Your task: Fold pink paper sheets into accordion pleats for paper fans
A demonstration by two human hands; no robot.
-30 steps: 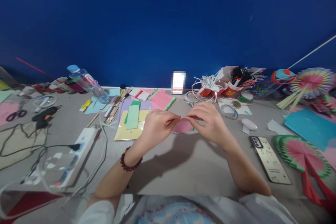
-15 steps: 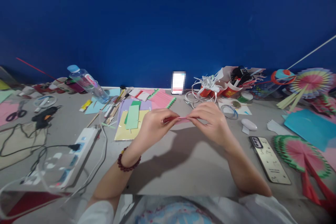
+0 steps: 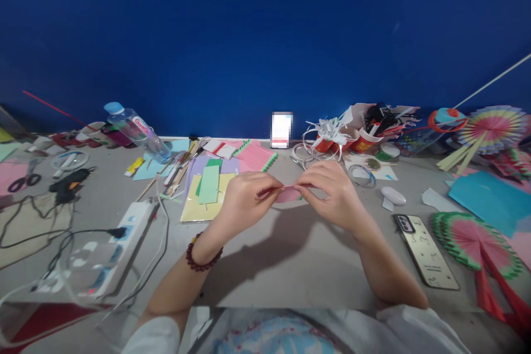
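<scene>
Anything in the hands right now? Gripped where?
A small pink paper piece, pinched between fingertips: left hand on its left end, right hand on its right end.

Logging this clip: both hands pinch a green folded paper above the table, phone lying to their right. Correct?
No. The head view shows the paper is pink, not green; left hand and right hand do pinch it above the table, the phone lying to their right.

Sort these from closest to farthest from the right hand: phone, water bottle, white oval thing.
1. white oval thing, just right of the right hand.
2. phone, farther right, nearer the viewer.
3. water bottle, far left, at the back.
</scene>
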